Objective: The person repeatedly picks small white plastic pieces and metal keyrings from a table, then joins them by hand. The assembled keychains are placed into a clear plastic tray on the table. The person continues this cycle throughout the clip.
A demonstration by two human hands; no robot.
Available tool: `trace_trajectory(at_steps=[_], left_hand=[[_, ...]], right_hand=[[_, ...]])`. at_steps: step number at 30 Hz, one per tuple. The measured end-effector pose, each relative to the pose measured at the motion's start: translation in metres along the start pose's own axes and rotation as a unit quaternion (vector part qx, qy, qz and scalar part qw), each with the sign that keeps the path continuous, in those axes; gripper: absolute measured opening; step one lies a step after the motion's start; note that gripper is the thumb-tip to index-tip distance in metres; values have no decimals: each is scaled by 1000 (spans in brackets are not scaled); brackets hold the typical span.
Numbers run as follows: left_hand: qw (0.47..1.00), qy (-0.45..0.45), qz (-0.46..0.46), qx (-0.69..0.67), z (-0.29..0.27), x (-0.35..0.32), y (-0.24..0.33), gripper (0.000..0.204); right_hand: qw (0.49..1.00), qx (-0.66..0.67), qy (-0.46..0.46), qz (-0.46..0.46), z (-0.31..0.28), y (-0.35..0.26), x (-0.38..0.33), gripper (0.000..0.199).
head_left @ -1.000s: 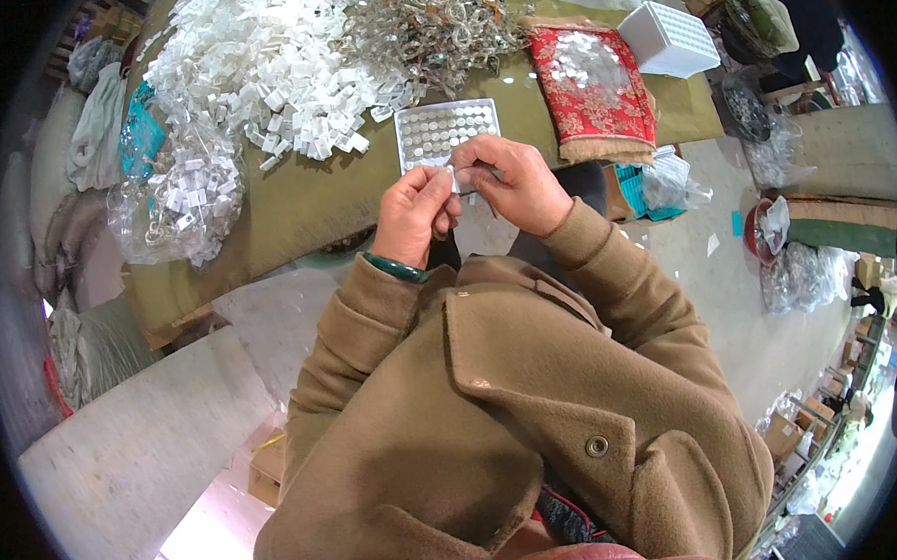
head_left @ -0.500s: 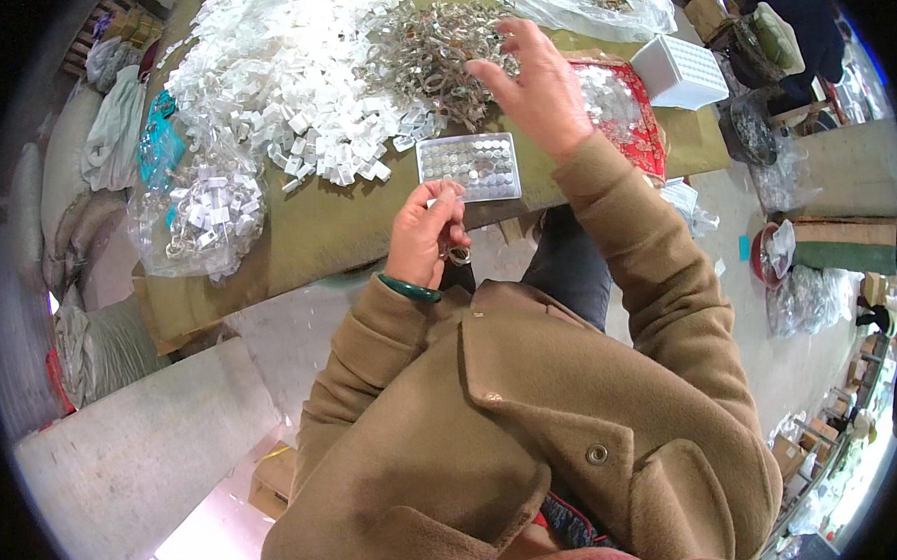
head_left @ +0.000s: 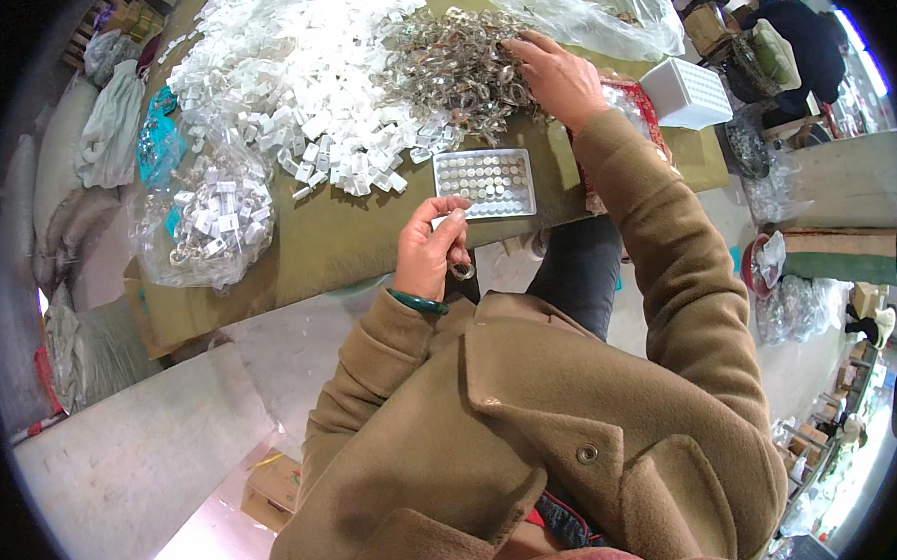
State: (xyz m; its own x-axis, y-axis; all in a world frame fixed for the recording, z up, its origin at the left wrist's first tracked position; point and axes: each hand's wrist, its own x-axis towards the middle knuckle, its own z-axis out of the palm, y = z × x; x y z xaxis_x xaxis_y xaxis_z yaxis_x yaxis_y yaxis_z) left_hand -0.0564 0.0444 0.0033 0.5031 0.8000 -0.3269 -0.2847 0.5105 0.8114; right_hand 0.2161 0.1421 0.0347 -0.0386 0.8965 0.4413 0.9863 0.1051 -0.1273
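1. My left grip [head_left: 431, 253] curls closed around a metal loop [head_left: 462, 271], near the white tray [head_left: 531, 183].
2. My right grip [head_left: 562, 83] is at the metallic pile [head_left: 459, 69] on the desk [head_left: 317, 241]; whether pinching, I cannot tell.

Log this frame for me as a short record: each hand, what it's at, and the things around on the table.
Left hand: fingers closed on a small piece, a metal ring showing below them
Right hand: fingertips at the metal pile; grip unclear
Tray: white, holding rows of small round pieces, just beyond the left hand
Left of metal pile: heap of white pieces
Far left: clear bag of pieces
Right: white box
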Motion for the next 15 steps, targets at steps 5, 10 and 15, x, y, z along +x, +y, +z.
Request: trace_trajectory(at_steps=[5,10,15], left_hand=[[1000,-11,4,-10,1,4,-1,19],[1000,1,-5,-26,2,1,1,17],[1000,-1,-2,-26,2,-2,2,17]], right_hand=[[999,27,21,-18,-16,10,2,21],[988,127,77,34,-21,13,7,22],[923,318,112,186,-23,13,15,24]])
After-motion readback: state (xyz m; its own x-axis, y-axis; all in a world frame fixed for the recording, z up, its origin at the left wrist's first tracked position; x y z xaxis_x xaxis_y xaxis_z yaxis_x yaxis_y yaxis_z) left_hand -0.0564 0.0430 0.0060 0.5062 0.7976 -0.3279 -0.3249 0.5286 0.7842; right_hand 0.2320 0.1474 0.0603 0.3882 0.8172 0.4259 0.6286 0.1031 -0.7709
